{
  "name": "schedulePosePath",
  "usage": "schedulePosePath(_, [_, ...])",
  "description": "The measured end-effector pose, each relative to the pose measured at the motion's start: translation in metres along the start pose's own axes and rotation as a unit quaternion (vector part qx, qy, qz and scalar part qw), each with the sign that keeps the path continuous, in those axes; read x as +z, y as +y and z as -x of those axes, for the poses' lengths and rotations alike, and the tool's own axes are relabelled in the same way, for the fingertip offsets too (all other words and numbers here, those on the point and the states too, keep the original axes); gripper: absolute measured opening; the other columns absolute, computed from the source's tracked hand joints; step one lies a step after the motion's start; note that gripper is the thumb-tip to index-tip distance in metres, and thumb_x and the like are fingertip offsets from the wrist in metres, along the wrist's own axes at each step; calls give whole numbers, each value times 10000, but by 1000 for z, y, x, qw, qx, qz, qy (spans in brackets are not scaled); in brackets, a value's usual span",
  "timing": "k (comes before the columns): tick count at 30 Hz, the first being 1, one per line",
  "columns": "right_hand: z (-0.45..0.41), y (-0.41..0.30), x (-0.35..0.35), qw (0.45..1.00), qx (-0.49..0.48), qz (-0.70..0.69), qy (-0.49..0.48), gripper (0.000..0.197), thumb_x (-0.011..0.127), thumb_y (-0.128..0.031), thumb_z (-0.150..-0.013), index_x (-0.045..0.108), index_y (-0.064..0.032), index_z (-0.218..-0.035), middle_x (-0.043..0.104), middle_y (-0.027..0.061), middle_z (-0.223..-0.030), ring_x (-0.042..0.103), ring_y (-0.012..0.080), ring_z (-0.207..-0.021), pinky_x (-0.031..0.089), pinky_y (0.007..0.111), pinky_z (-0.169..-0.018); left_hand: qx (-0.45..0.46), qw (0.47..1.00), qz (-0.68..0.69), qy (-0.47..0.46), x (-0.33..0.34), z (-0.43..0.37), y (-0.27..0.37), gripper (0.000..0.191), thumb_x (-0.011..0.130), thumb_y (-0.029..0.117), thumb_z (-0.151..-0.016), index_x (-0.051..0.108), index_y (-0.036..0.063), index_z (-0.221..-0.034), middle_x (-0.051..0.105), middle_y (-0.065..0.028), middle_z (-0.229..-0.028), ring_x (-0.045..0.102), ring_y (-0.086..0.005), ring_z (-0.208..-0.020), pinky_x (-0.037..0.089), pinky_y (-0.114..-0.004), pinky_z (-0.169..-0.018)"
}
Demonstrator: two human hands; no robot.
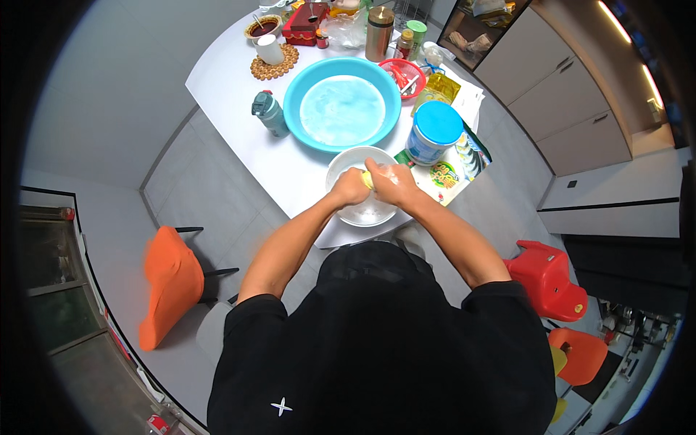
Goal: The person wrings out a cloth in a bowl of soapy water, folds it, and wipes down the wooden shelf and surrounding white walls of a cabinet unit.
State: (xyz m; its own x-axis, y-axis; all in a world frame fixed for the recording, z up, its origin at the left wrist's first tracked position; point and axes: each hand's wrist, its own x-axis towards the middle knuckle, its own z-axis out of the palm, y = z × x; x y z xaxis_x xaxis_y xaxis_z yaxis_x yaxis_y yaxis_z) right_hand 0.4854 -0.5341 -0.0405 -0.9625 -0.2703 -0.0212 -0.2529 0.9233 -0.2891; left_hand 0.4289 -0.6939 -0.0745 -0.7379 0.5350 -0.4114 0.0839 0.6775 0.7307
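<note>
Over a white bowl (370, 216) at the near edge of the table, my left hand (350, 186) and my right hand (392, 182) come together. Both are closed around a soft yellow item (368, 180); most of it is hidden by the fingers, so I cannot tell whether it is cloth or sponge. Wet suds show on the back of my right hand. Just beyond the bowl stands a large turquoise basin (341, 144) holding cloudy, foamy water (342, 109). Some liquid or wetness glistens inside the white bowl.
Right of the bowl, a blue-lidded tub (436, 128) stands on printed packaging (446, 176). A teal bottle (270, 114) is left of the basin. Behind are a red basket (389, 64), a metal tumbler (379, 35) and a white cup (269, 50) on a beaded coaster (291, 57). Chairs flank me.
</note>
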Motion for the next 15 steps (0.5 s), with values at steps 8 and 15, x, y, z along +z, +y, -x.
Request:
schedulePosePath(8, [3, -9, -11, 999, 24, -18, -23, 405, 715, -185, -792, 474, -101, -1107, 732, 180, -859, 707, 432, -801, 538, 525, -664, -35, 985, 140, -96, 2, -11, -17, 203, 645, 50, -812, 743, -37, -967, 741, -195, -875, 686, -254, -715, 509, -387, -604])
schedulePosePath(15, [4, -29, -35, 987, 114, -84, -76, 487, 785, -246, -776, 534, -100, -1167, 739, 170, -938, 715, 408, -908, 553, 507, -748, 129, 991, -24, -6, -14, 19, -7, 411, 740, 133, -823, 674, 59, -1221, 746, -189, -1005, 712, -390, -979, 540, -445, -857])
